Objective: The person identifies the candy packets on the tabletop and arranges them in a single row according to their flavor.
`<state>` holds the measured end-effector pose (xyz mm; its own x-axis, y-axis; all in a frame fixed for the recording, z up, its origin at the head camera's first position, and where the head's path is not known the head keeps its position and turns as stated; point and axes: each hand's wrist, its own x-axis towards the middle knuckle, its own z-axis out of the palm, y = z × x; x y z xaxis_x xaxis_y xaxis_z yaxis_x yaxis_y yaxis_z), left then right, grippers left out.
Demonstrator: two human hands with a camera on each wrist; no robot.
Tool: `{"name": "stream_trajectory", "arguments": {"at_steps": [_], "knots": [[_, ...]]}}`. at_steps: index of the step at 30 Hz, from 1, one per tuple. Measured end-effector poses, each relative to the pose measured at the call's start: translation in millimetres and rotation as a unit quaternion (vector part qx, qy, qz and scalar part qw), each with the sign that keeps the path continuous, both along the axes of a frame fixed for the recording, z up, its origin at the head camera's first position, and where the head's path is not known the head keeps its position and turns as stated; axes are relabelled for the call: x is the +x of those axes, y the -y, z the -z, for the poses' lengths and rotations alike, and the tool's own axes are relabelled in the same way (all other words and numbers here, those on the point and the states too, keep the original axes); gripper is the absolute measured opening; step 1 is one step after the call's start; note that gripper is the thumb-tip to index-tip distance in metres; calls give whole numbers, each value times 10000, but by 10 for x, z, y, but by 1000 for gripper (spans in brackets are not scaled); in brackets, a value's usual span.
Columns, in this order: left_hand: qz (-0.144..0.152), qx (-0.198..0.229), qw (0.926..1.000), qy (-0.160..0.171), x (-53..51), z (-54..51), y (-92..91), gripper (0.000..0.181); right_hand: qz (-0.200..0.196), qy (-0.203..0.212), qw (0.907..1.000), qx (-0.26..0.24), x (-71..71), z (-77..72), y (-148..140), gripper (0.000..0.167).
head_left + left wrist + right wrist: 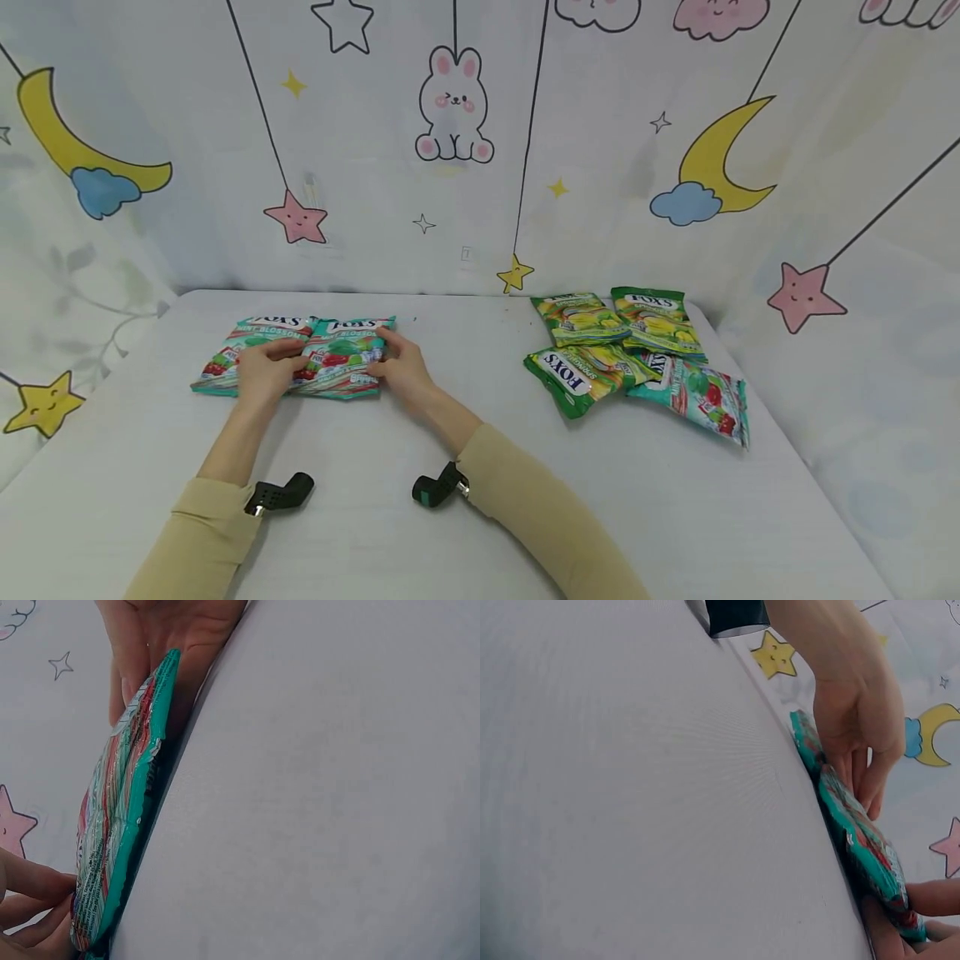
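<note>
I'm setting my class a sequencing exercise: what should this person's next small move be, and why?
Probably, the right hand should loosen its grip on the held teal packet: it already sits alongside the left teal packet, while the right teal packet lies with three yellow-green packets, so that hand may be needed there.

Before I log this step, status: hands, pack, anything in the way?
Left fingers, right fingers: gripping opposite sides of a mint pack. Pack roughly level, front up. Second mint pack crowds its left side.

the person wears tan sleeves (547, 508) and black wrist cameras (283, 494), fingers (34, 877) bare.
</note>
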<state>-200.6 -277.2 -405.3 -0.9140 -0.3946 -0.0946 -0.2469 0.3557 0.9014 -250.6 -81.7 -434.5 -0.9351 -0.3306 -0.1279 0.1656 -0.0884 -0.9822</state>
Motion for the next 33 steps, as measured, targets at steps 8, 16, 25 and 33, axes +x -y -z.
{"name": "stream_trajectory", "arguments": {"at_steps": [8, 16, 25, 33], "knots": [[-277, 105, 9995, 106, 5, -14, 138, 41, -119, -63, 9999, -18, 25, -12, 163, 68], [-437, 290, 9985, 164, 33, -21, 262, 43, -151, -7, 9999, -69, 31, -8, 295, 67], [-620, 390, 9972, 163, 31, -27, 322, 43, -247, -83, 9995, -165, -17, 9, 369, 69], [-814, 400, 9958, 130, 36, -30, 328, 42, -291, -313, 9991, 0, -39, -5, 407, 69]]}}
